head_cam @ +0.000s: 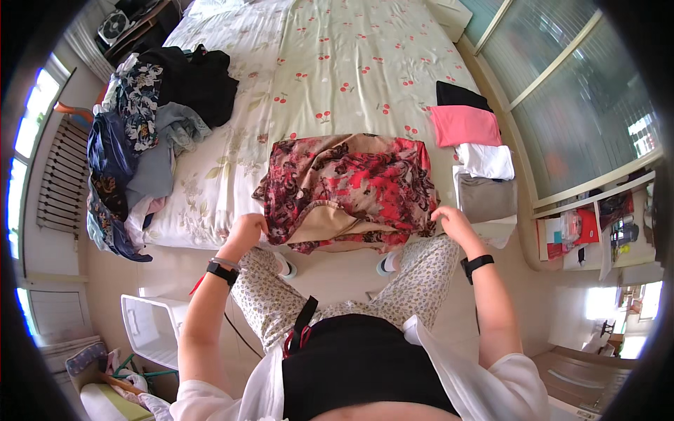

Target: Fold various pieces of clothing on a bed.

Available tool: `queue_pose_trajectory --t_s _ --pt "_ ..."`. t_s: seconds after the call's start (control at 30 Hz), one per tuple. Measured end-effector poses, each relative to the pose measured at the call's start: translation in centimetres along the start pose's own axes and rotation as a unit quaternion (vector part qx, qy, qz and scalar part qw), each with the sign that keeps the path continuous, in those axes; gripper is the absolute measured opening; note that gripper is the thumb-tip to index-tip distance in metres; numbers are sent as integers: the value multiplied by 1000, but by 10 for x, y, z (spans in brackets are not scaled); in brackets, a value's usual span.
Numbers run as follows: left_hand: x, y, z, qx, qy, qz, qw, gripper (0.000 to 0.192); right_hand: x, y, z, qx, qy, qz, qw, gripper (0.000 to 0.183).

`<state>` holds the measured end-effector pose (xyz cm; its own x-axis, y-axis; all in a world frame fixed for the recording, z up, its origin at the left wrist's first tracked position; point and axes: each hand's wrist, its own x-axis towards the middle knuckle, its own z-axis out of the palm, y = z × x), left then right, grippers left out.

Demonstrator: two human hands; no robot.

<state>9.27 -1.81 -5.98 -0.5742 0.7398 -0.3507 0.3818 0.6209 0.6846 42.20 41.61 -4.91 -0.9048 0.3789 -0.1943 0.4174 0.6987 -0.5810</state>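
A red, black and beige patterned garment [363,179] lies near the bed's front edge. Its collar opening faces me and shows a beige lining. At its left side, my left hand [247,232] pinches the fabric by the edge. My right hand [454,225] has thumb and forefinger closed on the opposite edge. The cloth is spread roughly into a rectangle, with wrinkles across the middle and loose folds hanging at the front.
Folded clothes, including a pink one [466,126] and a grey-brown one [487,197], line the bed's right side. Heaped clothes [184,84] cover the left side. A white plastic bin [155,326] stands on the floor at left. A glass-doored cabinet [574,94] runs along the right.
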Motion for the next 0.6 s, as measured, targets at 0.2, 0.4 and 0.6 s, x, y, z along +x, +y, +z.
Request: queue_pose_trajectory --t_s 0.2,0.4,0.6 --pt "59 56 9 133 295 197 925 31 67 -62 27 -33 205 -139 968 20" --pt "50 88 31 133 85 301 941 36 39 -119 93 13 -69 -184 980 23" --pt "25 73 30 55 -32 180 982 14 22 -99 70 148 -256 -135 946 17"
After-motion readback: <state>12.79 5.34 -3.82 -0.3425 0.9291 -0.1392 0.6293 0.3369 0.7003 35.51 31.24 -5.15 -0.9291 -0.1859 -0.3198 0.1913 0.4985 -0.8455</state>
